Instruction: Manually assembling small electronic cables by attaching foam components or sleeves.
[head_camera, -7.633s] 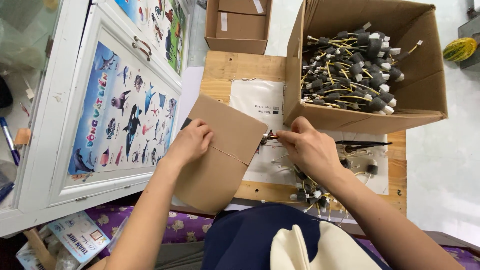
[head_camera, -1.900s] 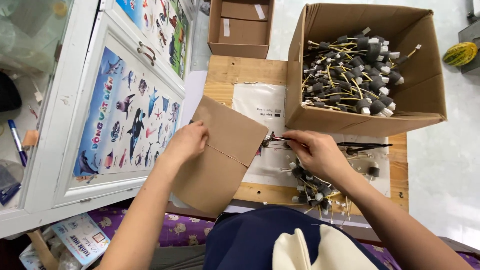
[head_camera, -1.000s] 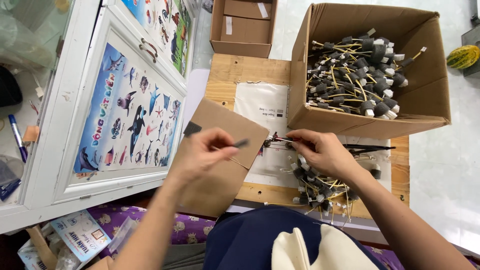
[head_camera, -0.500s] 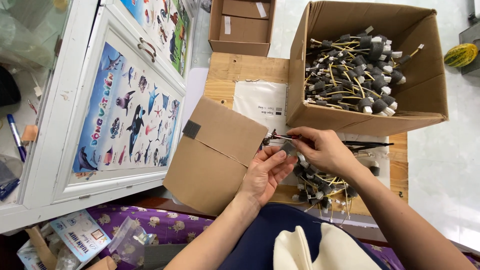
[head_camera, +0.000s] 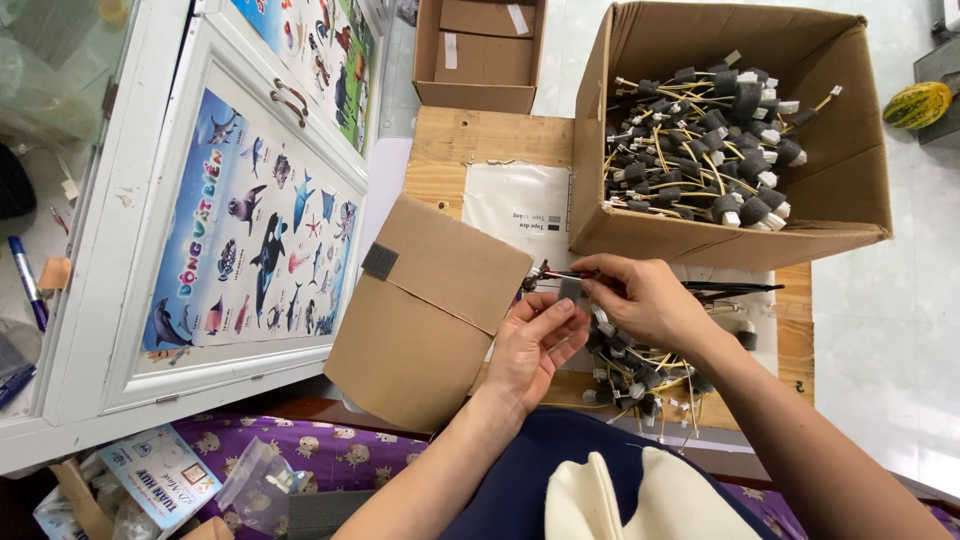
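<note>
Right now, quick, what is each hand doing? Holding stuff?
Left hand: open, palm up, fingertips by a small grey foam piece; a grip cannot be told.
Right hand: closed, pinching a thin dark tool.

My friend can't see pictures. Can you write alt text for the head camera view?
Two bare hands, left hand and right hand, meet over a wooden table, pinching a small black-and-yellow wired part. A big cardboard box of similar parts sits behind.

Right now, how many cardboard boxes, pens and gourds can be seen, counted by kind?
Cardboard boxes: 3, the big box full of wired parts, the small box behind, the closed box near the left hand.
Pens: 2, both blue.
Gourds: 1.
Total: 6.
</note>
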